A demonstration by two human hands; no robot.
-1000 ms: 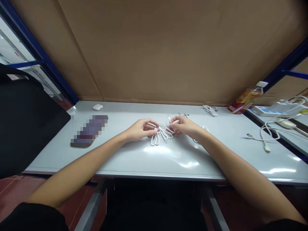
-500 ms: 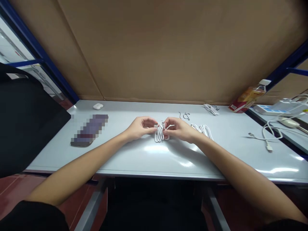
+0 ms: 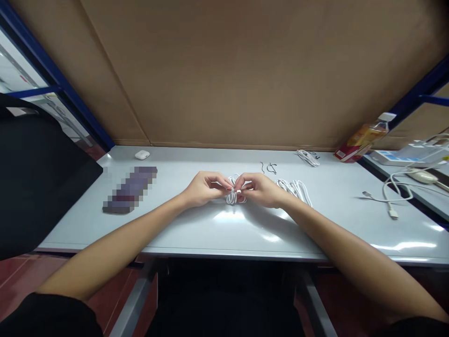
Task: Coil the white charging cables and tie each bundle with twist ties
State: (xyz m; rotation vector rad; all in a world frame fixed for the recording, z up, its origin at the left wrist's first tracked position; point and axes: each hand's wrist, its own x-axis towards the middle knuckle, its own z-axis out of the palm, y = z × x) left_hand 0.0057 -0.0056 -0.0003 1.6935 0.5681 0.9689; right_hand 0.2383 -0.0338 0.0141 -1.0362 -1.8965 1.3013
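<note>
The left hand (image 3: 206, 188) and right hand (image 3: 259, 189) meet above the gray table (image 3: 80, 229), both in a narrow fingertip pinch on the looped white cable (image 3: 234, 197), whose loops hang between them at the table's middle. A second coiled white cable (image 3: 295, 189) lies just beside the right hand, with thin black wires (image 3: 270, 168) beyond it. Farther back lie a small bundled white cable (image 3: 307, 157), a white earbud case (image 3: 142, 155) and a plastic bottle (image 3: 365, 138).
</note>
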